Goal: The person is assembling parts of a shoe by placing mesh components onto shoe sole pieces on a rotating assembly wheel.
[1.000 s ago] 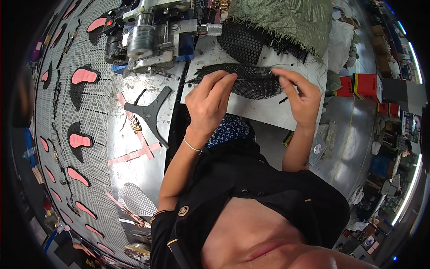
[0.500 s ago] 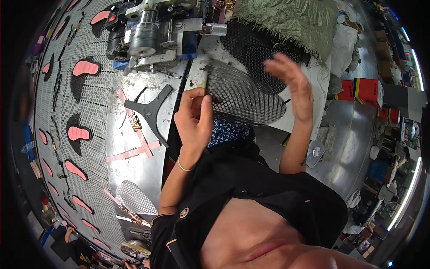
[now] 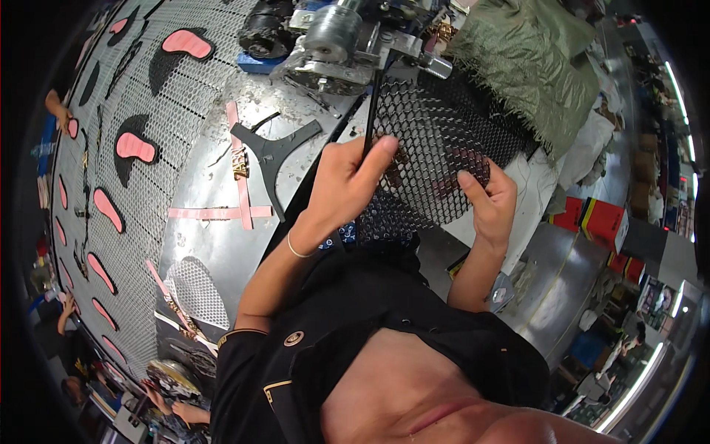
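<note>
A black shoe-shaped mesh piece (image 3: 429, 144) with diamond-shaped holes is held up over the white table edge, in front of my lap. My left hand (image 3: 344, 177) pinches its straight left edge between thumb and fingers. On the opposite side, my right hand (image 3: 493, 203) grips the curved edge, thumb on top and fingers showing through the mesh. More dark mesh (image 3: 510, 122) lies behind it, partly under the sack. Left of my left hand lies a dark grey Y-shaped piece (image 3: 277, 152), resting over a pink strap (image 3: 242, 196) with gold ornaments.
A metal machine (image 3: 333, 44) stands at the far side of the bench. To the left runs a mesh conveyor (image 3: 166, 111) carrying pink insoles (image 3: 136, 147). A green woven sack (image 3: 525, 55) sits at the back right. Another person's hands (image 3: 170, 407) show at lower left.
My right hand, raised and apart from the mesh before, has come down and taken hold of its right edge. The mesh is turned flatter toward me. The view has shifted.
</note>
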`<state>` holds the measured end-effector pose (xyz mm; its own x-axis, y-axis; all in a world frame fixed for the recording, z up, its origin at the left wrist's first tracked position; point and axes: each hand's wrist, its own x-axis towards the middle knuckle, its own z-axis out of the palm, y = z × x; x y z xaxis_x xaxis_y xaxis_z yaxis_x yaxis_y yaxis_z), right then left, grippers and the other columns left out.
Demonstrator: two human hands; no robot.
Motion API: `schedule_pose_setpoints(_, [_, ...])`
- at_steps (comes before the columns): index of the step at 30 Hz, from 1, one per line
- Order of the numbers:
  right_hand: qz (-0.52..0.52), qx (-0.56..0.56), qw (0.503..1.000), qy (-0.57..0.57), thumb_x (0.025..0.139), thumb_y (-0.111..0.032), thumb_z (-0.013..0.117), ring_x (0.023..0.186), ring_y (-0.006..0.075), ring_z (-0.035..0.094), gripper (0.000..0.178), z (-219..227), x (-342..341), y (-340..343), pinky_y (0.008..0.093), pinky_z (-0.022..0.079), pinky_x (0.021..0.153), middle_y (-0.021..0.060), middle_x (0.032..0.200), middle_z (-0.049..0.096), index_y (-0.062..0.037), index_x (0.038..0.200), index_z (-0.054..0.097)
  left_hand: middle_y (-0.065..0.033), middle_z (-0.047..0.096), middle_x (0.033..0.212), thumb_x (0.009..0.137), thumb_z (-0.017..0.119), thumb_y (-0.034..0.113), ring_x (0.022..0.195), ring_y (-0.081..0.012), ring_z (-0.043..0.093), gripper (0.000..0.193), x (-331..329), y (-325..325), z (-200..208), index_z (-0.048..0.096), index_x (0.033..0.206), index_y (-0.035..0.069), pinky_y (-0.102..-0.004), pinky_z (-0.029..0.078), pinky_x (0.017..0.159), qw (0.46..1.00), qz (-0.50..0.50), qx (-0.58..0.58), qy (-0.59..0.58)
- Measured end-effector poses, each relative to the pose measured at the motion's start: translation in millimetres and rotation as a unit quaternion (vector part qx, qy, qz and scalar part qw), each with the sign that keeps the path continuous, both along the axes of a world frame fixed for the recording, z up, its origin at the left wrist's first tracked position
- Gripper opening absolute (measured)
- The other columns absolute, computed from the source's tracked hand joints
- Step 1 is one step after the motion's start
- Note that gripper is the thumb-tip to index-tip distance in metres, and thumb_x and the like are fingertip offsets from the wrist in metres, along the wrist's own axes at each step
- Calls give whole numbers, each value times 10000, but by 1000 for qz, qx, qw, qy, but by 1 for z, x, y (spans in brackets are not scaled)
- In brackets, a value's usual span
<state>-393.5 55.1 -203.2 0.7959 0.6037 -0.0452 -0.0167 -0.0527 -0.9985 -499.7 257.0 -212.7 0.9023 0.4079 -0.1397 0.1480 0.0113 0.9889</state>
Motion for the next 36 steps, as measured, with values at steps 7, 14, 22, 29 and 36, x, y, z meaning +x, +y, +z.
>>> schedule_pose_setpoints(7, [-17,14,1000,3,904,-80,631,773,52,566,236,6,4,18,187,441,701,26,872,671,72,1084,640,-2,615,658,996,485,384,603,-44,525,515,10,13,-13,648,733,-27,-228,403,545,965,13,-261,-28])
schedule_pose_setpoints(14, [18,27,999,29,926,-75,607,793,61,582,221,8,12,67,202,461,721,40,920,677,74,1085,641,-6,639,715,982,527,344,621,-40,546,417,-1,38,-17,659,794,-4,-205,415,556,960,95,-259,-51])
schedule_pose_setpoints(22, [73,7,997,31,929,-79,613,684,8,520,157,12,6,126,166,405,606,-16,801,653,69,951,660,56,584,681,960,584,290,583,-12,476,331,-38,54,-16,641,782,17,-194,355,509,959,237,-143,-59])
schedule_pose_setpoints(29, [32,-73,997,16,894,-64,657,700,8,545,157,24,10,117,154,410,619,-5,818,664,55,997,671,9,576,604,969,544,245,491,-56,479,338,-61,5,-13,606,704,45,-220,356,448,959,221,-179,18])
schedule_pose_setpoints(36, [4,-22,998,-65,927,-77,598,683,107,640,177,28,19,91,224,507,645,117,806,701,66,1015,652,-5,577,632,1026,341,382,540,-68,457,479,-55,-12,-10,585,751,76,-224,366,521,970,83,-230,10])
